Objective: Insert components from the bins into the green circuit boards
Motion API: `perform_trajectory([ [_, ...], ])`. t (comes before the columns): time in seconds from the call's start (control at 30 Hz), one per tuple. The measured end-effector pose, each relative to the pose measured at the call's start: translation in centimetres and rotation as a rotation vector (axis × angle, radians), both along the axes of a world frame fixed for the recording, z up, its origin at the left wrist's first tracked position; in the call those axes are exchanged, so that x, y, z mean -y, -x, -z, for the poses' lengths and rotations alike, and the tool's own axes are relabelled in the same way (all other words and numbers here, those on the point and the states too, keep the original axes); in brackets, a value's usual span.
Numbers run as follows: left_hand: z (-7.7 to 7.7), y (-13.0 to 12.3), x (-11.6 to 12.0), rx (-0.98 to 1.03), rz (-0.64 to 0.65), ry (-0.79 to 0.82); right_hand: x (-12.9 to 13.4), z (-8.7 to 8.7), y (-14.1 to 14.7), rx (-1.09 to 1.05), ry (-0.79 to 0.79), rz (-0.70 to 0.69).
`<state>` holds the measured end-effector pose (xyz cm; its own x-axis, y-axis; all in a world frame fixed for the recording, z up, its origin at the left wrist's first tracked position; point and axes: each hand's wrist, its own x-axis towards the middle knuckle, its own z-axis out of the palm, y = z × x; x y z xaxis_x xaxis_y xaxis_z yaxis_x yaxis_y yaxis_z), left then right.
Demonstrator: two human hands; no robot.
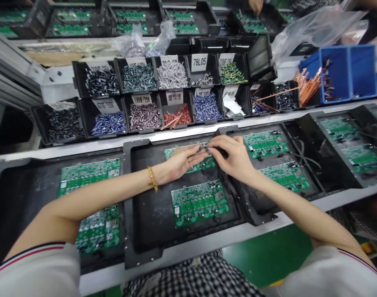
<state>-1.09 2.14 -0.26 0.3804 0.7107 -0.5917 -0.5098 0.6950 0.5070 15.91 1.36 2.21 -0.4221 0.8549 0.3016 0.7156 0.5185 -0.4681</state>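
Note:
My left hand (182, 161), with a gold bracelet on its wrist, is turned palm up over the upper green circuit board (173, 153) in the middle tray. Small dark electronic components, blurry at this size, show between its thumb and fingertips. My right hand (233, 159) meets those fingertips from the right, thumb and forefinger pinched on a tiny component. Both hands partly cover the upper board. Below them, a second circuit board (201, 202) lies flat in the same black tray (149, 222), fitted with small parts.
Black bins hold loose components, among them red capacitors (180, 116) and blue ones (207, 106). Neighbouring trays hold a circuit board (98, 222) on the left and another board (264, 143) on the right. A blue bin (363, 72) stands back right. A co-worker's hand (255, 5) shows behind.

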Motion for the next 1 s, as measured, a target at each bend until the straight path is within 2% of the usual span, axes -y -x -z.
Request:
perform_trajectory([
  [0.2,0.1,-1.0,0.3,-0.003,-0.047,0.072,-1.0,1.5,-0.1,0.075,-0.057,-0.087],
  [0.33,-0.5,-1.1,0.2,0.024,-0.035,0.136,-1.4,0.3,-0.1,0.214,-0.104,-0.175],
  [0.47,-0.8,-0.7,0.4,0.024,0.043,0.142,-3.3,-0.9,-1.1,0.322,-0.024,-0.308],
  [0.6,-0.6,-0.4,1.0,-0.054,0.069,0.085,-6.0,0.7,-2.4,0.454,0.079,-0.308],
  [0.77,-0.1,-0.3,1.4,-0.108,0.115,0.031,-7.5,3.2,-2.8,0.448,0.174,-0.314],
  [1.0,0.1,-0.4,1.4,-0.175,0.127,0.028,-7.3,3.1,-2.4,0.442,0.195,-0.279],
])
